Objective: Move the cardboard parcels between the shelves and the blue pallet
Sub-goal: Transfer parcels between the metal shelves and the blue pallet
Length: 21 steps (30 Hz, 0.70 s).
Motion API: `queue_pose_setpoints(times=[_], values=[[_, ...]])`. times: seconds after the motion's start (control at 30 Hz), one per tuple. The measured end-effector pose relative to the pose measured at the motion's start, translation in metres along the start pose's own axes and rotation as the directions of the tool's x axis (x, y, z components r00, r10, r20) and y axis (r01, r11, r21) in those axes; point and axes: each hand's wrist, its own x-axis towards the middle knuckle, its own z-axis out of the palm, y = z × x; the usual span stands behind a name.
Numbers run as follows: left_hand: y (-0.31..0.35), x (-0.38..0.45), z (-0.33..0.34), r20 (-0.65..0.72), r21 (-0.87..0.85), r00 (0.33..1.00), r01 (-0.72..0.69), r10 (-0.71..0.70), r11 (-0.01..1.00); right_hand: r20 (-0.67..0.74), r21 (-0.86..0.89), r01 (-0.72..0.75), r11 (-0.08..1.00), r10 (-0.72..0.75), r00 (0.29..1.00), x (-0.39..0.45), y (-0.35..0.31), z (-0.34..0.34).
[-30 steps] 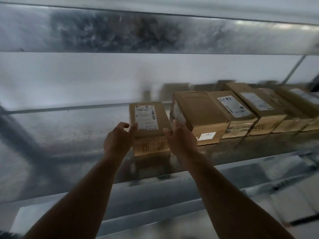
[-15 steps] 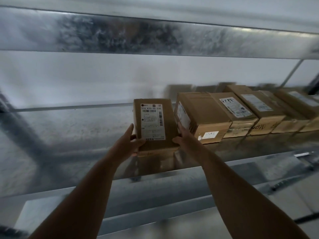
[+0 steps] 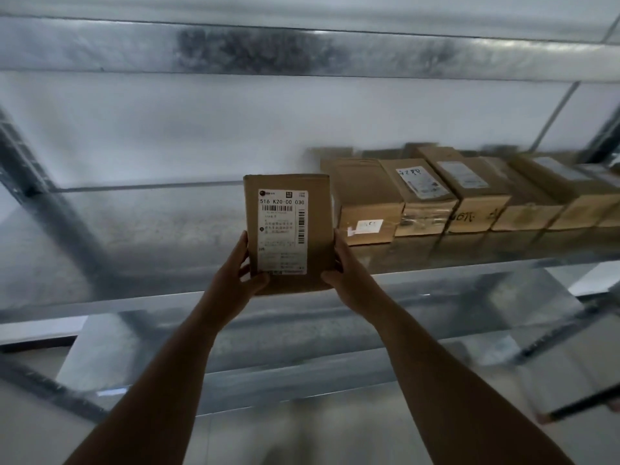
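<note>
A small cardboard parcel (image 3: 318,229) with a white shipping label facing me is held up in front of the metal shelf (image 3: 134,256). My left hand (image 3: 241,273) grips its lower left side, thumb across the bottom front. My right hand (image 3: 345,270) grips its lower right side. The parcel is tilted upright, its base off the shelf board. To its right a row of several cardboard parcels (image 3: 369,203) stands on the same shelf, running to the right edge. The blue pallet is not in view.
A metal shelf board (image 3: 302,52) hangs overhead. A slanted brace (image 3: 50,203) crosses the shelf's left end. A lower shelf level (image 3: 302,374) lies below my forearms. A flat board (image 3: 577,374) sticks out at the lower right.
The parcel was lying on the shelf with my hands at its sides. Both hands took hold of it, tipped it upright and drew it towards me, off the shelf board.
</note>
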Motion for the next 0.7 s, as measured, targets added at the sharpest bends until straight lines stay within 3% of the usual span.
queue_pose_setpoints(times=[0.23,0.7], values=[[0.032,-0.028,0.068,-0.032,0.144,0.997,-0.064,0.069,0.988,-0.106,-0.041,0.09,0.995,-0.094,0.99,-0.071,0.007,-0.042],[0.081,-0.043,0.259,0.156,0.158,0.984,-0.116,0.091,0.981,-0.329,0.007,0.081,0.997,-0.074,0.942,-0.227,0.043,-0.183]])
